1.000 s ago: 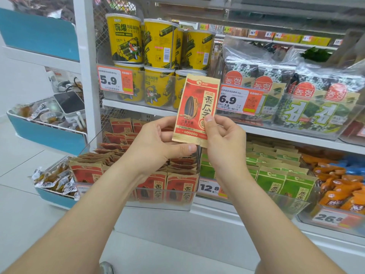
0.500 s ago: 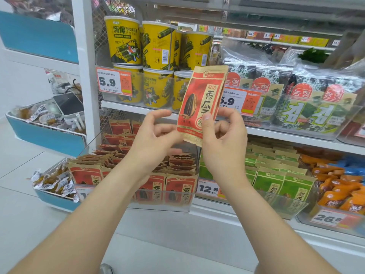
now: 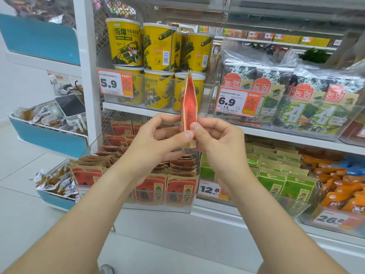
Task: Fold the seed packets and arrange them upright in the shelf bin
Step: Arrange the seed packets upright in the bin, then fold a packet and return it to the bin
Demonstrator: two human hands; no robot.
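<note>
1. Red-and-tan paper seed packet (image 3: 189, 104) stands upright and edge-on to me, held in the air above a clear plastic shelf bin (image 3: 158, 206).
2. My left hand (image 3: 156, 143) pinches its lower end between thumb and forefinger.
3. My right hand (image 3: 219, 141) pinches the same end, with the other fingers curled.
4. Matching packets (image 3: 181, 187) stand upright in rows inside the bin.

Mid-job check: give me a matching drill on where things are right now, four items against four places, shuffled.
1. red packet
2. yellow tubs
3. green packets
4. orange packs

A. lower shelf, far right
B. upper shelf, by the 5.9 tag
C. pinched by left hand and right hand
D. lower shelf, right of the 12.8 tag

Pairs: 1-C, 2-B, 3-D, 4-A
</note>
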